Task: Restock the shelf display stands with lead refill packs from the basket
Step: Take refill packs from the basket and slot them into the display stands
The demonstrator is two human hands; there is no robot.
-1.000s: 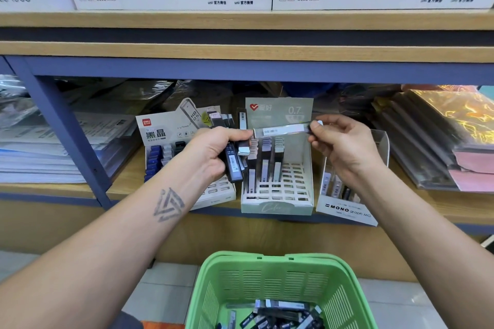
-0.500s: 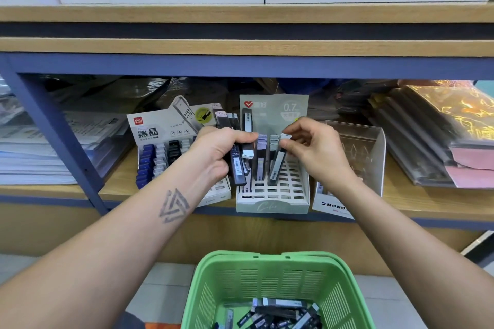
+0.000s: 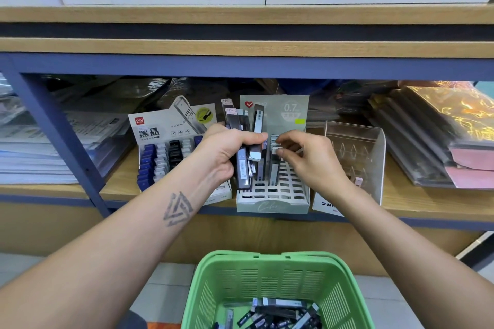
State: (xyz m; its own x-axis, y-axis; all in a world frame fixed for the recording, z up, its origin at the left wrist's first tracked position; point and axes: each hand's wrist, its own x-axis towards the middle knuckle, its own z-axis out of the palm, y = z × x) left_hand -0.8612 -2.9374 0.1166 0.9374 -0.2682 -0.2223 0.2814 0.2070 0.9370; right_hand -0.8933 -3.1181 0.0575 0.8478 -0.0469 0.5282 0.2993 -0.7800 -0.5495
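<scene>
On shelf: slotted stand (image 3: pixel 272 196) part-filled with lead refill packs (image 3: pixel 273 176) | left hand (image 3: pixel 223 153) grips a bundle | right hand (image 3: pixel 311 160) fingertips pinch a slotted pack | green basket (image 3: pixel 278 279) below holds loose packs.

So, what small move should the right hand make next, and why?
Probably push the pack down into its slot. The right hand pinches a pack top at the grey-green stand, while the left hand grips a bunch of packs.
</scene>
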